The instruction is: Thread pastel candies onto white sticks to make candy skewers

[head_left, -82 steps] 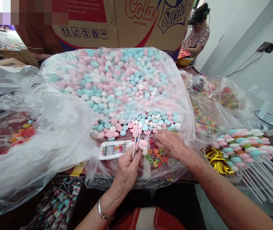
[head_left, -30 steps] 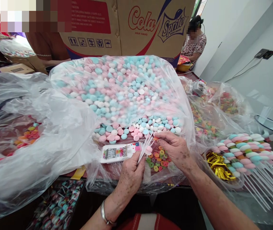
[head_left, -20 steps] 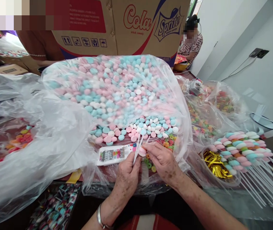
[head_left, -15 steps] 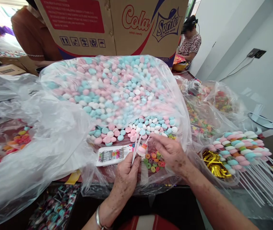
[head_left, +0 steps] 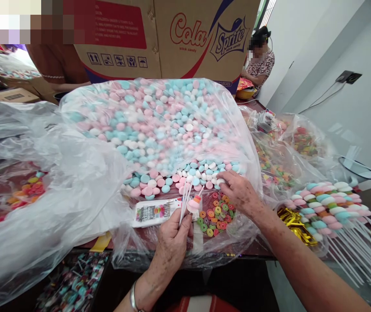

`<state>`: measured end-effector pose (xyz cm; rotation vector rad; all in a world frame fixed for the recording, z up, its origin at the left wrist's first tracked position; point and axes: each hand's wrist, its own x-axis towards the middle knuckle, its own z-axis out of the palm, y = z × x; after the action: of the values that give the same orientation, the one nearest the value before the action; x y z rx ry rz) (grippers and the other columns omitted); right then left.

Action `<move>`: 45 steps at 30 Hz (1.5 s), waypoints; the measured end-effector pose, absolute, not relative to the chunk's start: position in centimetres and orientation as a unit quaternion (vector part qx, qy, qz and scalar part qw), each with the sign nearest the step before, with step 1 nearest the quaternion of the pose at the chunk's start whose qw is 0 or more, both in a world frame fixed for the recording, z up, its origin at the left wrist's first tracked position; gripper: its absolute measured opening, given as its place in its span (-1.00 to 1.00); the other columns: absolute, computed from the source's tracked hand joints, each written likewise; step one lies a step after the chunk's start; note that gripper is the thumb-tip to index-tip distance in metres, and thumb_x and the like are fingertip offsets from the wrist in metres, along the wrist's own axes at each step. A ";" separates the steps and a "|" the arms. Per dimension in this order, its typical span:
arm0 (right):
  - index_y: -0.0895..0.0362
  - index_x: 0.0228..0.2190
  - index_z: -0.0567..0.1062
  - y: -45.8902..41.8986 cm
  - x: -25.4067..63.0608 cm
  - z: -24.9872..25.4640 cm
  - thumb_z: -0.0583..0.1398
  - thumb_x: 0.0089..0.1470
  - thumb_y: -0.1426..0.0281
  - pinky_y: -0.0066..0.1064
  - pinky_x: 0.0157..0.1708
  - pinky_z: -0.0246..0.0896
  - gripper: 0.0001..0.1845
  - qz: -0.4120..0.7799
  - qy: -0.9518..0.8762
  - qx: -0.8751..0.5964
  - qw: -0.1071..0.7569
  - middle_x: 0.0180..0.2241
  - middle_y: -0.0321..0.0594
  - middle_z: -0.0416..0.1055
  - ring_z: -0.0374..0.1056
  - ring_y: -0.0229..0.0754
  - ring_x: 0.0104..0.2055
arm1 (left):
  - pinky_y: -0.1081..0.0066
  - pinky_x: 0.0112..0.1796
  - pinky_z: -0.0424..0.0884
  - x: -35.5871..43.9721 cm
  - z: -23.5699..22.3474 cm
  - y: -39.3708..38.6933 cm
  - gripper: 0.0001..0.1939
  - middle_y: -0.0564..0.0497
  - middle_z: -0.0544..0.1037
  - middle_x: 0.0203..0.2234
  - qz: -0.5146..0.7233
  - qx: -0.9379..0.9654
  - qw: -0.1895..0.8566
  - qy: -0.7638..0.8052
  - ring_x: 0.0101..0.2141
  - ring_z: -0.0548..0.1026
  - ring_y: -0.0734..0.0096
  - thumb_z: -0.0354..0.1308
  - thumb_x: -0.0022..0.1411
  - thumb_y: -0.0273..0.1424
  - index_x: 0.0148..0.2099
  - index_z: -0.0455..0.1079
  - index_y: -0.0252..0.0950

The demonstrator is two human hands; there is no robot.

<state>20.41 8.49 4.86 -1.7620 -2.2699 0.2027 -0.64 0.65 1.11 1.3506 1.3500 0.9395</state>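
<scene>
Many round pink, pale-blue and white candies (head_left: 146, 112) fill the large translucent plastic bag (head_left: 253, 160), and some lie loose at its mouth. One round clear plastic tub (head_left: 322, 248) contains shiny gold foil strips (head_left: 297, 227). The left hand (head_left: 173, 238) pinches several thin white sticks (head_left: 185, 201); one stick carries pink and orange candies (head_left: 193, 204). The right hand (head_left: 240, 191), with fingers bent, is at the loose candies; whether it pinches one, I cannot tell.
</scene>
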 end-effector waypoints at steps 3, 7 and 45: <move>0.14 -0.11 0.44 8.9 19.3 4.8 0.04 0.19 0.52 -0.41 -0.06 0.18 -0.73 0.111 -0.791 -0.580 0.157 -0.12 -0.16 0.45 0.35 -0.16 -0.07 | 0.49 -0.53 0.16 -0.6 1.3 0.7 -0.70 0.15 0.30 -0.64 0.388 0.551 0.491 0.552 -0.60 0.26 0.49 -0.04 0.33 -0.23 -0.40 0.27 -0.27; 0.20 -0.13 0.44 8.9 17.7 4.3 0.03 0.14 0.61 -0.31 -0.09 0.18 -0.70 0.020 -0.823 -0.566 0.046 -0.14 -0.03 0.44 0.30 -0.03 -0.05 | 0.49 -0.54 0.14 -0.6 1.5 0.6 -0.71 0.15 0.29 -0.64 0.394 0.551 0.488 0.551 -0.61 0.23 0.49 -0.03 0.32 -0.24 -0.40 0.28 -0.27; 0.19 -0.25 0.49 8.1 15.7 2.9 0.03 0.09 0.64 -0.30 -0.09 0.17 -0.71 0.074 -0.813 -0.571 0.085 -0.20 0.00 0.47 0.30 -0.01 -0.08 | 0.52 -0.56 0.18 -0.5 1.2 0.7 -0.74 0.14 0.31 -0.65 0.409 0.541 0.495 0.543 -0.62 0.26 0.50 0.01 0.29 -0.25 -0.41 0.30 -0.28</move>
<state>15.72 8.11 2.94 -1.7027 -2.4253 0.2199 -0.47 0.68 1.20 1.3113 1.3167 0.9926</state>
